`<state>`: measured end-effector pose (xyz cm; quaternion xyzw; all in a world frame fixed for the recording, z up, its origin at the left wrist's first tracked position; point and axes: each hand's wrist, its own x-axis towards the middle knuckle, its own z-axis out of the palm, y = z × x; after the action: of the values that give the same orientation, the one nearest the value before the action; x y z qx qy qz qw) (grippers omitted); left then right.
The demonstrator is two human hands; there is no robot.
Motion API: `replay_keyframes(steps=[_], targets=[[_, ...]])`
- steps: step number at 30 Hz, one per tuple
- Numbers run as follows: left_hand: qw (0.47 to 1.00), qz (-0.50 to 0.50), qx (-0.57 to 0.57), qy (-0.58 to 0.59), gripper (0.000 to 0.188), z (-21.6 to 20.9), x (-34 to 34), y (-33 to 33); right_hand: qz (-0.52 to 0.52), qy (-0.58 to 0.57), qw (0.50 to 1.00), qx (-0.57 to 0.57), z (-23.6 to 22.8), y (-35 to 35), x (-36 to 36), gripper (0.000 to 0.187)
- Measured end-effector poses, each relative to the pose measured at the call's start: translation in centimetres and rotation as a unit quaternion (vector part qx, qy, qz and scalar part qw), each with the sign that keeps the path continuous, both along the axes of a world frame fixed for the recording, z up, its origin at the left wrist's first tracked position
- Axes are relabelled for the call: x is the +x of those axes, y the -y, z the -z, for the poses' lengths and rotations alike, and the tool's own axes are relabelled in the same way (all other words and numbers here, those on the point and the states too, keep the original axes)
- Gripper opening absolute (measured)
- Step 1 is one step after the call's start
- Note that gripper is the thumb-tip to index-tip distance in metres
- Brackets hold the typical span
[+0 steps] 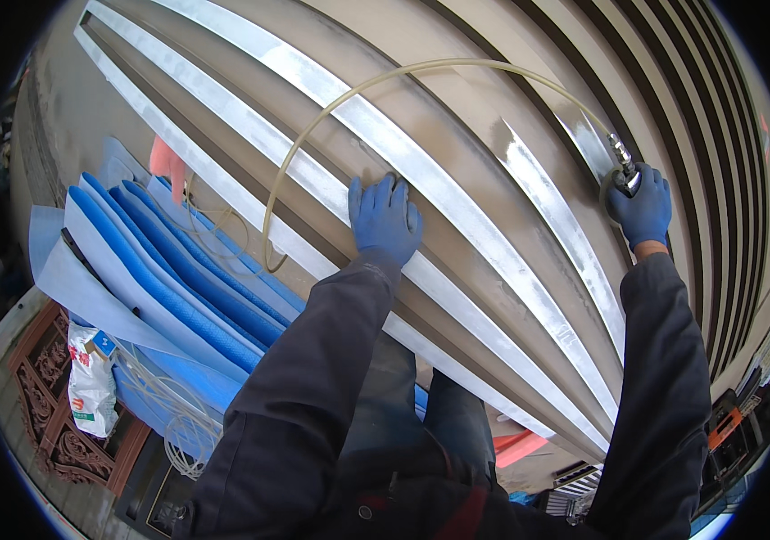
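Note:
A large beige-brown panel with long raised slats (457,144) lies in front of me, and several slats show bare, silvery metal along their tops. My right hand (651,209), in a blue glove, is closed round an air sander (626,183) on a slat at the right. Its head is mostly hidden by my hand. From its metal fitting (619,151) a clear yellowish air hose (421,66) arches left across the panel. My left hand (385,220), also blue-gloved, rests on the slats near the middle, fingers spread and holding nothing.
Blue and white sheets (169,270) lie stacked left of the panel, with a white bag (90,382) and coiled clear tubing (191,436) beside them. A carved reddish-brown panel (61,423) is at the lower left. Dark grooves run between the slats at right.

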<state>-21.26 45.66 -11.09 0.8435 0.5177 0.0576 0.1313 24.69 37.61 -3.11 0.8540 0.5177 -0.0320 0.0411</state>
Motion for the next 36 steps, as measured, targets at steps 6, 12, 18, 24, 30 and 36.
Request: replay_keyframes(steps=[6,12,18,24,30,36], targets=[[1.0,0.019,0.007,-0.013,0.038,0.2,-0.2,0.3,-0.009,0.006,1.0,-0.015,-0.8,8.1,3.6,0.046],[0.999,0.031,0.035,-0.012,0.036,1.1,-0.5,0.5,0.052,0.014,0.998,-0.041,-1.1,11.7,5.0,0.053],[0.998,0.028,0.035,-0.047,0.035,1.1,-0.8,0.7,0.0,-0.055,0.998,0.002,-1.7,7.4,3.4,0.061],[0.997,0.043,0.048,-0.047,0.034,1.5,-1.1,0.2,-0.063,-0.08,0.994,-0.046,-2.4,7.9,5.8,0.064],[0.997,0.029,0.063,-0.04,0.032,1.8,-1.4,0.5,-0.05,-0.027,0.985,-0.161,-4.2,15.6,9.7,0.06],[0.997,0.031,0.046,-0.061,0.034,2.0,-1.6,0.6,-0.054,-0.026,0.993,-0.098,-3.2,19.0,8.2,0.059]])
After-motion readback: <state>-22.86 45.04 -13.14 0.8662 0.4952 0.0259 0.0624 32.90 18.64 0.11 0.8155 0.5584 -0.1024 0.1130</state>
